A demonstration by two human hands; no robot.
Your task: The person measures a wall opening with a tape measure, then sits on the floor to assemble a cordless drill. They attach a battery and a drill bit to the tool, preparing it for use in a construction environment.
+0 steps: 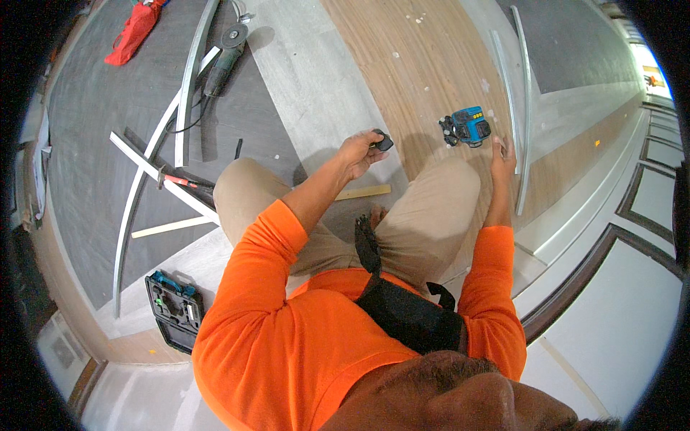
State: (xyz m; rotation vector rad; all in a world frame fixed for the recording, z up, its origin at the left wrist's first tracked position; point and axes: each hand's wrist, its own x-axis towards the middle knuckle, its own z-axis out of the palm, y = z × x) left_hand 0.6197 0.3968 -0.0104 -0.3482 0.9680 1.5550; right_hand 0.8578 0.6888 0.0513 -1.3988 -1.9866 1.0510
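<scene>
My left hand (356,154) is closed, pinching a small black block-shaped object (383,141) between thumb and fingers above the floor; its exact kind does not show. To the right of it, a blue and black laser level (468,128) stands on the wood-look planks. My right hand (503,159) is just right of the laser level, apart from it, beside long metal strips. Its fingers are curled and seen edge-on. Something small and greyish seems to sit between them, too small to name.
An angle grinder (227,57) lies at the far left beside crossed metal profiles (188,93). A red-handled tool (180,181) rests across one profile. Near left is an open black tool case (175,309). A red bag (136,32) lies far left; metal strips (526,108) run along the right.
</scene>
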